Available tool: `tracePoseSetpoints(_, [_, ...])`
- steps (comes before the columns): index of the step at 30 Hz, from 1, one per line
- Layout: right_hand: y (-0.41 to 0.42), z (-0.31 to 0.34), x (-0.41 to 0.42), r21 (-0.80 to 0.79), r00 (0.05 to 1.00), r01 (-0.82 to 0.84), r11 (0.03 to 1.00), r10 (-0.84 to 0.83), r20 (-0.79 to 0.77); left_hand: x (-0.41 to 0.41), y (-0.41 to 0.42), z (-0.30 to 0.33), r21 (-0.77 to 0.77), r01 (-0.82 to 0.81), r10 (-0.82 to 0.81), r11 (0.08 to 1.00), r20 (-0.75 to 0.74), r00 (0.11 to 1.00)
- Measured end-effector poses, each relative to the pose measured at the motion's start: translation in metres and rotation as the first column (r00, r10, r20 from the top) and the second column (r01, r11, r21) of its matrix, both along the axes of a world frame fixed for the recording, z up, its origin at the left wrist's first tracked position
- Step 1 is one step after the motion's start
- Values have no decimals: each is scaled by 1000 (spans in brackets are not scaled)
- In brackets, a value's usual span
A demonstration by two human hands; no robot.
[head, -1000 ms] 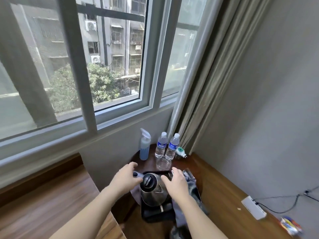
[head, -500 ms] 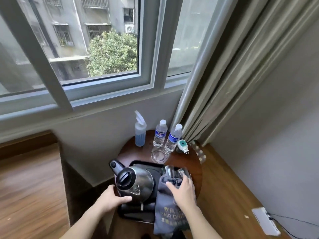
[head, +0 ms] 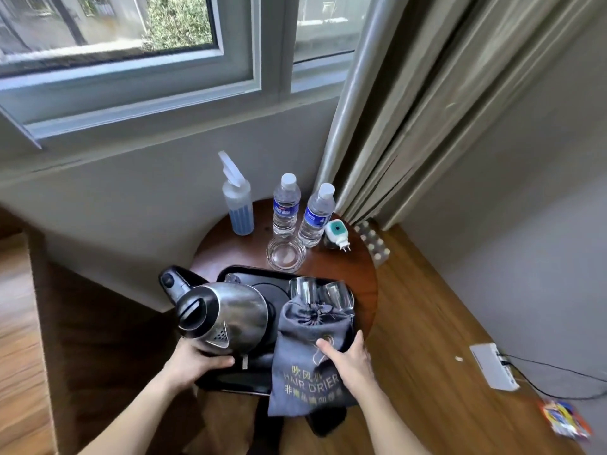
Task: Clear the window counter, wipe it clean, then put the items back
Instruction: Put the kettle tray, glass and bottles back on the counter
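A black tray (head: 243, 382) lies on the round wooden end of the counter (head: 364, 277). On it stand a steel kettle (head: 226, 315), tilted toward me, two glasses (head: 323, 295) and a grey hair-dryer bag (head: 305, 362). My left hand (head: 193, 361) grips the tray's near left edge, fingers against the kettle's base. My right hand (head: 348, 359) holds the tray's right edge with its thumb on the bag. Behind the tray stand a spray bottle (head: 238, 205), two water bottles (head: 300, 211), a glass ashtray (head: 285, 254) and a plug-in device (head: 335, 234).
The window and wall rise behind the counter, and a curtain (head: 410, 110) hangs at the right. The wooden counter runs on to the right, carrying a white box with cables (head: 492, 366) and a colourful packet (head: 565, 418). A blister pack (head: 372, 243) lies by the curtain.
My view has tipped down and closer. Both hands have slid back to the tray's near edges, and the kettle now leans toward me.
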State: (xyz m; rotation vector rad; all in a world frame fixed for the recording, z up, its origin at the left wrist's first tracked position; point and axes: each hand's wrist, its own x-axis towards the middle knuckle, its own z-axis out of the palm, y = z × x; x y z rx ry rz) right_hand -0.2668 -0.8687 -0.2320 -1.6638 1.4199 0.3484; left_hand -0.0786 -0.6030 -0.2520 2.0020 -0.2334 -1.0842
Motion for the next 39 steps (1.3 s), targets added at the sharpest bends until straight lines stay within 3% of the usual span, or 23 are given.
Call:
tracePoseSetpoints(6, [-2,-10,3,3,1000,17,1000,-17,-9,1,-5,3,1,26,-26,1000,2,1000])
tracePoseSetpoints(16, [-2,-24,17,-2,983,182,983,-182,35,0,-16,-13,-88,-177,171,980,-80,982])
tracePoseSetpoints(23, [1,-37,11,3,959,266,964,-265,101,1,-20,-8,-121,-233,227,965,-61,972])
tracePoseSetpoints(39, [4,40,28,-37,948,232,972,-217,230,14,-9,65,-204,-251,255,946,-5,967])
